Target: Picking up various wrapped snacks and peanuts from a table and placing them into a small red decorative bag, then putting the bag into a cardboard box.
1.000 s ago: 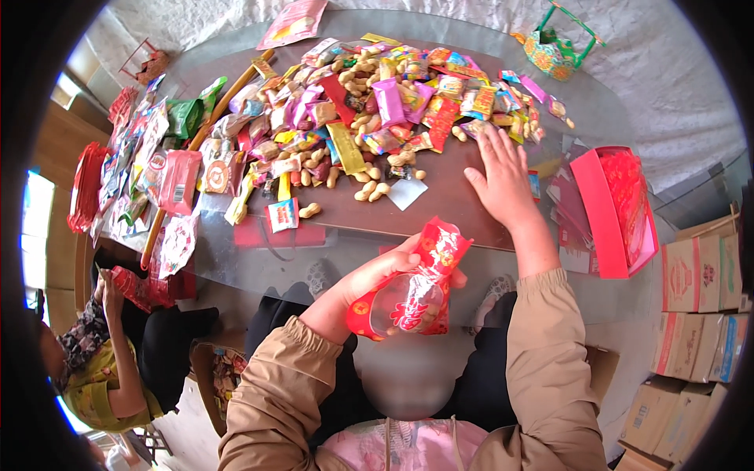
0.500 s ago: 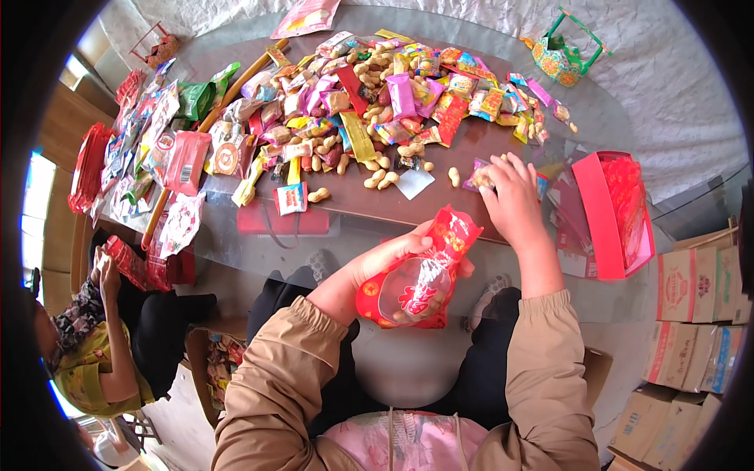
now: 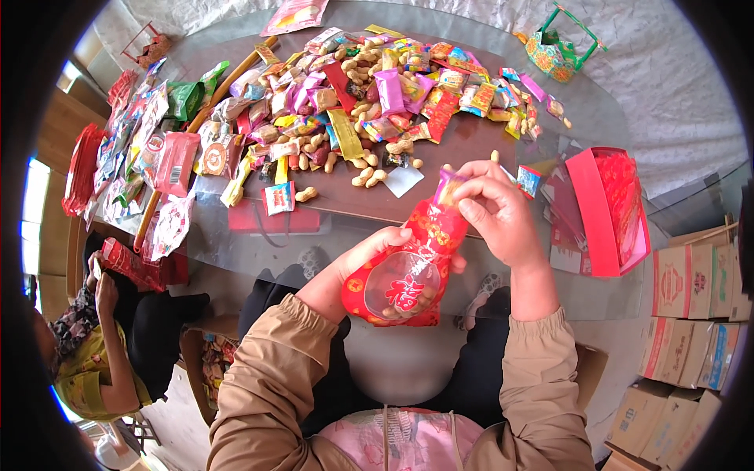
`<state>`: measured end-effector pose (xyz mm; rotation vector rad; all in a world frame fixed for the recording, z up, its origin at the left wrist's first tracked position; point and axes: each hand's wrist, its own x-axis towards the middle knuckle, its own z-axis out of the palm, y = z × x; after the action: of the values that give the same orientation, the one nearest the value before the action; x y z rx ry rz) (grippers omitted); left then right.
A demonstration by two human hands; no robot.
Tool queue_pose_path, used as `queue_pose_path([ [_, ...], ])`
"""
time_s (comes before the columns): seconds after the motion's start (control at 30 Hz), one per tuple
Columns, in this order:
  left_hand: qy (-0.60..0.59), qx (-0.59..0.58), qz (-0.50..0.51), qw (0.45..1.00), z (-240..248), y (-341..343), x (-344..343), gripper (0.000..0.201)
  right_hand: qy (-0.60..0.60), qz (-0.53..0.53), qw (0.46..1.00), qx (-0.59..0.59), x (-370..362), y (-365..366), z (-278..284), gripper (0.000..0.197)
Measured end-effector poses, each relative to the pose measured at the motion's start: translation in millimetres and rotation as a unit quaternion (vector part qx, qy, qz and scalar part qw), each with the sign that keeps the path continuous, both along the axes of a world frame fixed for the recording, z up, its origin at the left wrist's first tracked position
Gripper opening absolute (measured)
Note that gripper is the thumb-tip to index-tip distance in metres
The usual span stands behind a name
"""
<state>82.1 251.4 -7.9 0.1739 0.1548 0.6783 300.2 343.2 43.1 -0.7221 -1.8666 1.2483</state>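
- Left hand [image 3: 369,255] is gripping a red gift pouch [image 3: 404,267] over the lap, at the glass table [image 3: 597,118] edge.
- Right hand [image 3: 491,208] is pinching a wrapped candy [image 3: 449,187] at the pouch's mouth.
- Sweets and peanuts [image 3: 369,94] are covering the brown tabletop.
- Cardboard boxes [image 3: 695,314] are sitting at right.

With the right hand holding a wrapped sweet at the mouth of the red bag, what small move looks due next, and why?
Probably let the sweet drop in. The right hand pinches it just above the top of the red bag, which the left hand grips from behind, and the bag's clear window shows room inside. More sweets and peanuts lie on the table within reach.
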Motion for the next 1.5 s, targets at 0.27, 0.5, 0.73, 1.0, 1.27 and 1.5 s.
queue_pose_path([
  [0.27, 0.004, 0.044, 0.041, 0.998, -7, 6, 3, 0.071, -0.002, 0.095, 0.995, -0.005, 3, -4, -3, 0.029],
  [0.5, 0.046, 0.018, 0.055, 0.997, 0, -1, 3, 0.063, -0.07, 0.189, 0.979, -0.037, 6, 1, -5, 0.036],
  [0.73, 0.008, -0.145, -0.036, 0.989, -12, -4, -8, 0.055, -0.135, 0.259, 0.956, -0.042, -1, -8, 4, 0.018],
  [1.0, 0.114, -0.026, 0.097, 0.988, 7, 5, 3, 0.066, -0.144, 0.227, 0.961, 0.063, 3, -5, 2, 0.026],
  [1.27, 0.021, 0.015, 0.254, 0.967, -14, 21, -10, 0.072, -0.002, -0.092, 0.986, -0.137, 35, 14, -22, 0.019],
  [1.5, 0.198, 0.055, 0.32, 0.925, -21, 21, 2, 0.039, -0.061, -0.054, 0.991, -0.104, 44, 15, -19, 0.019],
])
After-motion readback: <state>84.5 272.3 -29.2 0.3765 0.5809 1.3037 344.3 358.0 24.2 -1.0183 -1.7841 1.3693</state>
